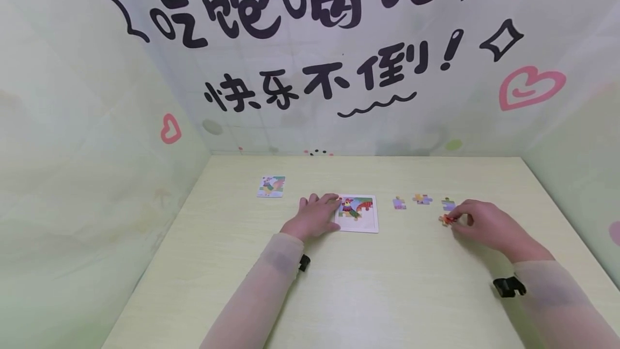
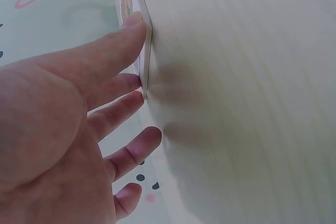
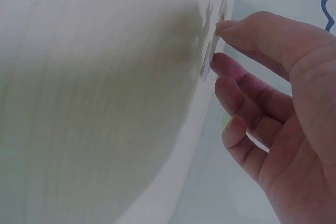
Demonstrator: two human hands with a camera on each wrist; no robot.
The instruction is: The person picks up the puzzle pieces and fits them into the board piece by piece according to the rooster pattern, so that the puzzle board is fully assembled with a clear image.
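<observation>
My left hand (image 1: 314, 217) rests at the left side of a white-framed jigsaw puzzle board (image 1: 360, 226), thumb and fingertips at its edge. Partly filled, the board shows a colourful bird in its upper part and bare white below. In the left wrist view the fingers are spread and the thumb lies on the board's rim (image 2: 149, 45). Thumb and index finger of my right hand (image 1: 491, 228) pinch an orange-red puzzle piece (image 1: 444, 220), held close over the table. Seen edge-on in the right wrist view, the piece (image 3: 214, 45) stands near another thin flat piece (image 3: 205, 65).
Between board and right hand lie a lavender puzzle piece (image 1: 399, 203) and an orange-and-purple piece (image 1: 422, 199). A green-and-lavender piece (image 1: 448, 204) is just behind the pinched one. Toward the back left lies a small picture card (image 1: 271, 186). Printed fabric walls (image 1: 310, 133) enclose the table.
</observation>
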